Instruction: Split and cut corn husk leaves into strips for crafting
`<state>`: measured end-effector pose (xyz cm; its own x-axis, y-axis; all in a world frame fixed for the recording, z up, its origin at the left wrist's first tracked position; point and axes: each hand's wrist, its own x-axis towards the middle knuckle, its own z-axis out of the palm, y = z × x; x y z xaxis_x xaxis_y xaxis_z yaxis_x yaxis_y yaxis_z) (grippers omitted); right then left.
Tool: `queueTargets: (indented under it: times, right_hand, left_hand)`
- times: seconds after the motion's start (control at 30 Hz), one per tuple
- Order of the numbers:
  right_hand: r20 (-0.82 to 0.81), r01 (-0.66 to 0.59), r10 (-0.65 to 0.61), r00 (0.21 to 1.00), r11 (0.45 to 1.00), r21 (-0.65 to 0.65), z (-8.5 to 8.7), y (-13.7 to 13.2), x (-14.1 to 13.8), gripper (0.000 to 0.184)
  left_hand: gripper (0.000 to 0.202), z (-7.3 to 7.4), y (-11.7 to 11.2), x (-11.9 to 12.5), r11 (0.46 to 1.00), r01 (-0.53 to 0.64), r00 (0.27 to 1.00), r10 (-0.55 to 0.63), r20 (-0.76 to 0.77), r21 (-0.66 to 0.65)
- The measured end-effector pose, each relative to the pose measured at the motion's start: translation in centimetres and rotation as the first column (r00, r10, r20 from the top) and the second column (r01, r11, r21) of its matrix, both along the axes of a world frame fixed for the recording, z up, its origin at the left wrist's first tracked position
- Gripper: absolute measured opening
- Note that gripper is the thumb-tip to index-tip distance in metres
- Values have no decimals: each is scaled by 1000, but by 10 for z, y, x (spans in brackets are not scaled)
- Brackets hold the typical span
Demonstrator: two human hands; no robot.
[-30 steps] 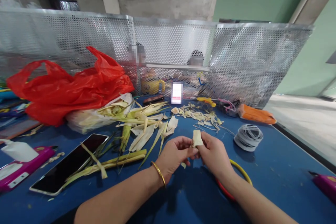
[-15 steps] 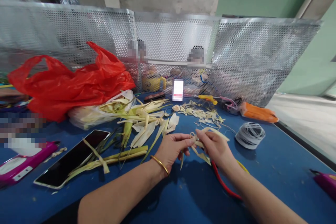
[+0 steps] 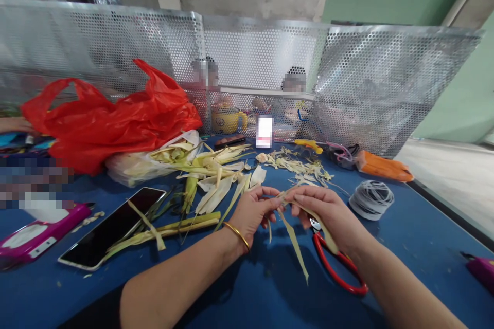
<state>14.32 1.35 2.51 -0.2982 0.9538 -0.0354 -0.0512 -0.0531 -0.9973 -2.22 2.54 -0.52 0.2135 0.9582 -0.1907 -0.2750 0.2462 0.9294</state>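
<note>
Over the blue table (image 3: 270,298), my left hand (image 3: 252,213) and my right hand (image 3: 328,213) both pinch a pale leaf strip (image 3: 295,239). The fingertips of the two hands meet near its upper end, and loose thin ends hang down toward the table. A gold bangle (image 3: 237,234) sits on my left wrist. Red-handled scissors (image 3: 335,267) lie on the table under my right hand.
A pile of leaf strips (image 3: 210,177), a phone (image 3: 111,226), a red plastic bag (image 3: 108,118), a coil of grey string (image 3: 370,198), a pink tool (image 3: 34,234) and an orange tool (image 3: 380,167) lie around. A perforated metal screen (image 3: 250,61) stands behind, with people beyond it.
The folded leaf piece held between my hands has been opened out into long strips that now hang down. My hands have drawn slightly apart and the scissors show more.
</note>
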Motion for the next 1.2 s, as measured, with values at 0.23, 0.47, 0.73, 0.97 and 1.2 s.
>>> queueTargets:
  times: [0.23,0.47,0.73,0.97,1.2]
  right_hand:
    - [18,7,-10,1000,988,156,1,0,-2,24]
    - [308,127,-398,864,765,631,-14,2,-2,22]
    - [188,304,-334,924,937,171,-24,10,-6,21]
    - [-165,475,-447,879,850,228,-14,3,-11,33]
    - [265,259,-332,905,926,274,-15,8,-3,46]
  left_hand:
    - [28,0,-1,0,996,12,999,-8,52,-84]
    - [28,-1,-4,2,996,71,997,-69,32,-61]
    - [27,-4,-3,3,993,94,993,-89,79,-67]
    - [24,-4,-2,2,993,67,995,-60,80,-95]
    - [22,-2,-3,3,995,48,997,-42,69,-90]
